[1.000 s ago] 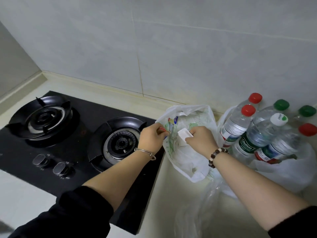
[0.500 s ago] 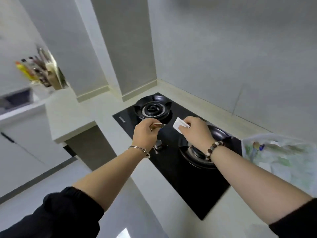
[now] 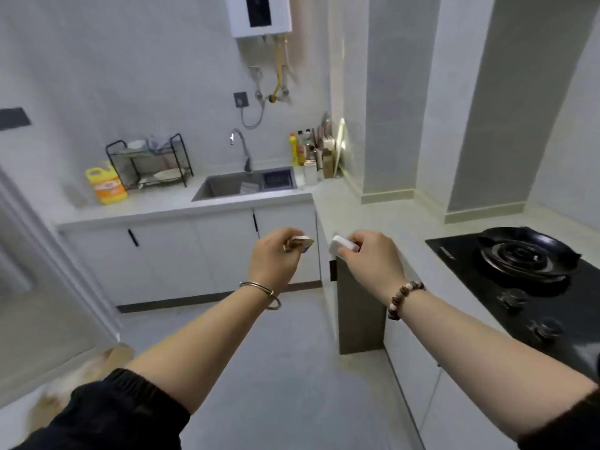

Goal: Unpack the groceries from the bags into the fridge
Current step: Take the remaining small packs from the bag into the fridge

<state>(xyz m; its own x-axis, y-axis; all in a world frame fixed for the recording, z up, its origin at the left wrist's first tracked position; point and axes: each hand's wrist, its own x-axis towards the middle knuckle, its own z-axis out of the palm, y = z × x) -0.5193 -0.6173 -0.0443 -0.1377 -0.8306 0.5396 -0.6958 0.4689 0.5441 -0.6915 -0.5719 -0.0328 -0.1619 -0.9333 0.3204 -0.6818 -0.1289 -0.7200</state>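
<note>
Left hand [image 3: 276, 254] grips small tan packet [image 3: 300, 242]. Right hand [image 3: 370, 258] pinches small white packet [image 3: 341, 245]. Both held up in air, apart, above floor [image 3: 292, 368]. Black stove [image 3: 532, 274] on counter [image 3: 406, 228] at right.

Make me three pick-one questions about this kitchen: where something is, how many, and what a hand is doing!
1. Where is the yellow jug? A on a chair; B on the counter beside the dish rack; C inside a bag.
2. How many knobs does the stove show? A two; B five; C none.
3. What is the right hand doing? A hanging empty; B pinching a small white packet; C waving flat.
B: it stands by the rack. A: two round knobs show. B: fingers curl round it.
</note>
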